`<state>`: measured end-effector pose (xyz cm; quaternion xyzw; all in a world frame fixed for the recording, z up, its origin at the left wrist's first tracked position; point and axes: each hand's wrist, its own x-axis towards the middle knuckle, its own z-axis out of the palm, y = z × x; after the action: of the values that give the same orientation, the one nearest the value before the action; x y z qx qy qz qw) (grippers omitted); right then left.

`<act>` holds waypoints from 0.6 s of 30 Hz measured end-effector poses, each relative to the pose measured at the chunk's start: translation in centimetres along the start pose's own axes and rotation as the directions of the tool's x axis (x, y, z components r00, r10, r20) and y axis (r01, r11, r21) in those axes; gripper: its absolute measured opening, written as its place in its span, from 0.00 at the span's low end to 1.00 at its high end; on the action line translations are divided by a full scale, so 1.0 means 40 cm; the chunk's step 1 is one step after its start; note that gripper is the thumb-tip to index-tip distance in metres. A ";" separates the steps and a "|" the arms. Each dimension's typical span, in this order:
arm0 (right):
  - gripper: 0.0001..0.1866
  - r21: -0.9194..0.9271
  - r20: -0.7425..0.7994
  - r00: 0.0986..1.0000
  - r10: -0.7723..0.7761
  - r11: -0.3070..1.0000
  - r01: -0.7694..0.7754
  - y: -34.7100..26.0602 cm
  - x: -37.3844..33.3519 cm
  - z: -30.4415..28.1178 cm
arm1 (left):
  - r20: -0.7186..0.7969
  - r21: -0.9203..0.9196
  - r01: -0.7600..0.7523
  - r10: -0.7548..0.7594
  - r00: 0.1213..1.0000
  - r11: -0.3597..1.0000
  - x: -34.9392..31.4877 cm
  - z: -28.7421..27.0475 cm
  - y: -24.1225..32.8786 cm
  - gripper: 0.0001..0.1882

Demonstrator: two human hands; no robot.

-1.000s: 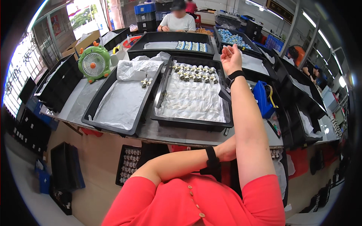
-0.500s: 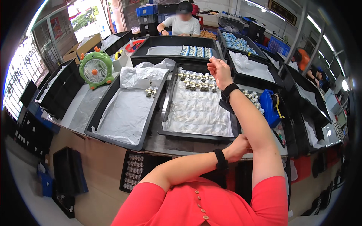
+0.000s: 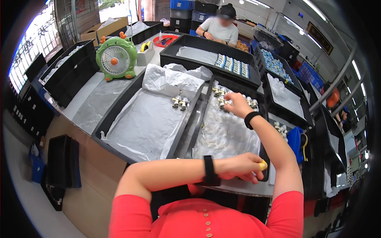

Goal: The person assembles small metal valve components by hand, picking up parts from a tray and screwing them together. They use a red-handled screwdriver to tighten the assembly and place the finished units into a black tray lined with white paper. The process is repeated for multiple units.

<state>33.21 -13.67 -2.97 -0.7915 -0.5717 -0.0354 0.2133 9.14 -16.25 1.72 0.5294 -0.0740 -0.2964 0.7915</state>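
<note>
My right hand (image 3: 239, 105) is over the far end of a paper-lined black tray (image 3: 193, 147), its fingers and thumb bent around a small white and dark figurine (image 3: 223, 104). More small figurines (image 3: 251, 104) stand in rows there, some hidden by the hand. My left hand (image 3: 242, 166) is by the near right corner of this tray, fingers curled, with a yellow covering or small yellow piece (image 3: 262, 165) at a fingertip. What it holds, if anything, is hidden. In the black tray to the left (image 3: 104, 126), a few similar figurines (image 3: 181, 103) lie on white paper.
A green fan (image 3: 116, 58) stands at the back left. Behind the trays, another black tray (image 3: 168, 59) holds rows of blue and white pieces (image 3: 232, 66), with a seated person (image 3: 220, 29) beyond. A blue bin (image 3: 294, 142) and more figurines (image 3: 281, 131) are at the right.
My right hand has come down from above the tray's far end onto the figurines. My left hand has moved away from the right elbow, its yellow fingertip now showing. The view has shifted left.
</note>
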 end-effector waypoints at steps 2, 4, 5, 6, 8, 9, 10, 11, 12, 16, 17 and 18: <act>0.25 -0.161 0.065 0.998 0.008 0.987 0.002 0.025 -0.005 0.031 | -0.009 0.068 -0.060 0.061 0.998 0.996 -0.102 -0.059 0.068 0.20; 0.30 -0.230 0.110 0.989 0.100 0.970 -0.072 0.057 0.005 0.056 | -0.141 -0.008 -0.137 0.135 0.981 0.991 -0.166 -0.115 0.094 0.15; 0.32 -0.265 0.126 0.984 0.124 0.960 -0.087 0.070 0.018 0.076 | -0.224 -0.025 -0.179 0.169 0.960 0.984 -0.190 -0.137 0.099 0.14; 0.33 -0.257 0.141 0.982 0.128 0.962 -0.089 0.083 0.031 0.086 | -0.274 -0.066 -0.215 0.189 0.943 0.975 -0.201 -0.157 0.105 0.14; 0.35 -0.241 0.179 0.975 0.131 0.967 -0.086 0.092 0.051 0.103 | -0.352 -0.143 -0.296 0.231 0.907 0.944 -0.214 -0.176 0.120 0.13; 0.36 -0.241 0.202 0.971 0.124 0.968 -0.073 0.095 0.055 0.107 | -0.351 -0.162 -0.312 0.241 0.905 0.936 -0.213 -0.187 0.126 0.13; 0.36 -0.243 0.222 0.969 0.110 0.969 -0.054 0.083 0.065 0.094 | -0.353 -0.174 -0.333 0.257 0.899 0.927 -0.215 -0.196 0.133 0.13; 0.36 -0.245 0.242 0.965 0.098 0.969 -0.036 0.075 0.070 0.083 | -0.354 -0.187 -0.354 0.273 0.895 0.916 -0.214 -0.203 0.136 0.14; 0.36 -0.212 0.197 0.980 0.040 0.977 0.003 0.077 0.066 0.078 | -0.406 -0.208 -0.365 0.260 0.876 0.908 -0.209 -0.216 0.131 0.14; 0.35 0.301 0.001 0.993 -0.119 0.947 0.114 -0.036 0.037 -0.015 | -0.624 -0.217 -0.503 0.277 0.730 0.837 -0.207 -0.258 0.106 0.18; 0.35 0.435 0.011 0.995 -0.098 0.896 0.083 -0.084 0.013 -0.048 | -0.661 -0.199 -0.526 0.283 0.695 0.827 -0.202 -0.265 0.098 0.19; 0.36 0.492 -0.012 0.996 -0.089 0.866 0.083 -0.121 -0.015 -0.069 | -0.691 -0.182 -0.545 0.288 0.663 0.818 -0.193 -0.273 0.089 0.20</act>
<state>29.08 -14.01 0.77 -0.6850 -0.5978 0.1064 0.4026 8.96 -2.43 1.68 0.4040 0.1342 0.0852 0.9009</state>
